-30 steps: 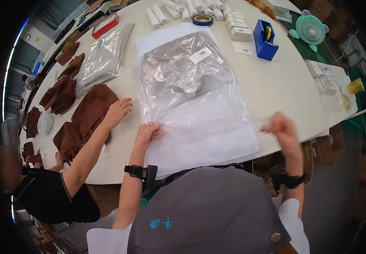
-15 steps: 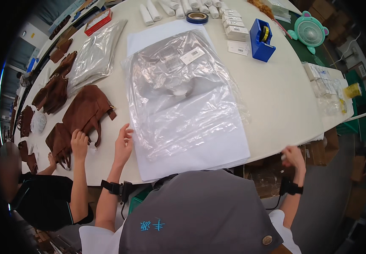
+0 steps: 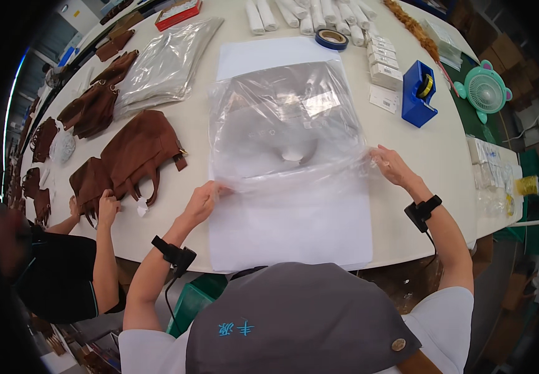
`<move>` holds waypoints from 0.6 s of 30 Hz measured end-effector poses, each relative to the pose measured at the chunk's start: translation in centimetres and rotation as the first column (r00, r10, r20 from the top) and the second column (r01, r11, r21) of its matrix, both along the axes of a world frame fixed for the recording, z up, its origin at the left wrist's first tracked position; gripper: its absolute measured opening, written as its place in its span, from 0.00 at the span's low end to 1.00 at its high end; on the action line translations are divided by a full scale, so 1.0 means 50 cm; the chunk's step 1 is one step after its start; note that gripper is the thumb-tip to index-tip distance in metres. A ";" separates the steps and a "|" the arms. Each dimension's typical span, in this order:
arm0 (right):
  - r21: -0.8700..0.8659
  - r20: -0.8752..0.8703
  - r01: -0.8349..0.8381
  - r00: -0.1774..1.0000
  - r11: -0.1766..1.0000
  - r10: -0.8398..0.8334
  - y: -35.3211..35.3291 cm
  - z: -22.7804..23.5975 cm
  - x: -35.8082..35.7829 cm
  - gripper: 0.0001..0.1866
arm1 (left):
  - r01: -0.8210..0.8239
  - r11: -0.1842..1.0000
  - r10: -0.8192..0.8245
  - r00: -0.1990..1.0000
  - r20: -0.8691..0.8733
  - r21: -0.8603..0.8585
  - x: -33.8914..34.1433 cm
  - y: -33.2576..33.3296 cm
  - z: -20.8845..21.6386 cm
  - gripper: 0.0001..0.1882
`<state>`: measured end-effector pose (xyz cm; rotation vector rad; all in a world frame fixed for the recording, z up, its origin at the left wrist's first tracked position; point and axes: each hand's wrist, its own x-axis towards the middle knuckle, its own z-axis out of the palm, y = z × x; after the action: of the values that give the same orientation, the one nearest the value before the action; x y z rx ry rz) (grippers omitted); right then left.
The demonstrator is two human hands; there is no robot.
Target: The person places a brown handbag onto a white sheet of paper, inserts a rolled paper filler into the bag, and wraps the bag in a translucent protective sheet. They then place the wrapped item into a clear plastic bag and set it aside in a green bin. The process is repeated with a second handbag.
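A clear plastic bag (image 3: pixel 238 134) with something grey and flat inside lies on a stack of white paper sheets (image 3: pixel 291 234). Its near edge is gathered into a crumpled band between my two hands. My left hand (image 3: pixel 202 199) pinches the left end of that edge, fingertips closed on the film. At the right end, my right hand (image 3: pixel 396 167) grips the other corner, its fingers bunched round the plastic. Glare on the film hides some of what the bag holds.
On the left, a co-worker's hands (image 3: pixel 108 207) touch brown handbags (image 3: pixel 141 146). A pile of clear bags (image 3: pixel 166 65) lies behind. Blue tape roll (image 3: pixel 332 39), small white boxes (image 3: pixel 385 65), a blue tape dispenser (image 3: pixel 419 93) and a green fan (image 3: pixel 486 90) stand far right.
My right hand has come in from the table's right edge and taken hold of the bag. My left hand now grips it too. The bag's near edge is drawn up, and its white label no longer shows.
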<state>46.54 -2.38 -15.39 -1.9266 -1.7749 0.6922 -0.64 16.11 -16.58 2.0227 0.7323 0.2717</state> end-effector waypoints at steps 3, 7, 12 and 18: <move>-0.078 -0.177 0.180 0.965 0.981 -0.191 0.042 0.007 0.006 0.30 | -0.209 0.974 0.213 0.976 0.040 -0.088 0.023 0.020 -0.002 0.27; -0.136 -0.180 0.329 0.919 0.935 -0.350 0.099 0.002 0.010 0.34 | -0.446 0.857 0.442 0.894 -0.075 -0.259 0.065 0.044 0.009 0.27; -0.126 0.095 0.449 0.893 0.884 -0.440 0.139 -0.016 0.023 0.30 | -0.539 0.828 0.461 0.811 -0.360 -0.153 0.075 0.081 0.030 0.18; 0.475 0.457 0.083 0.828 0.876 -0.326 0.193 0.018 -0.109 0.23 | -0.255 0.660 0.350 0.937 0.011 0.706 0.183 0.068 0.038 0.27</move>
<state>41.06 7.26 -14.47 -2.0489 -1.7609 -0.3440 8.51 19.52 -14.66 2.6459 1.1878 0.7159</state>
